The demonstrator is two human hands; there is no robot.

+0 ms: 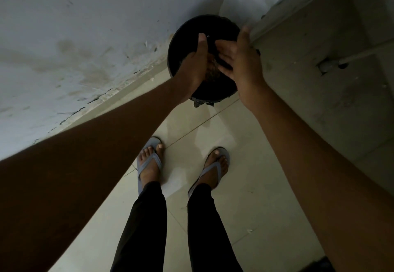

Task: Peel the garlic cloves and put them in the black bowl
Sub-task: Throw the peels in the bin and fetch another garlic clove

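Black bin (183, 37), round, dim, contents perhaps peelings; hands (217, 58) over it.

We see a round black container (183, 37) on the floor, directly beneath and partly hidden by both hands.

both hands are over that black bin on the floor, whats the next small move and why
Probably brush the palms together over the black bin. The left hand and right hand sit flat, fingers straight, facing each other right above its opening, holding nothing I can make out. What lies inside is too dark to tell.
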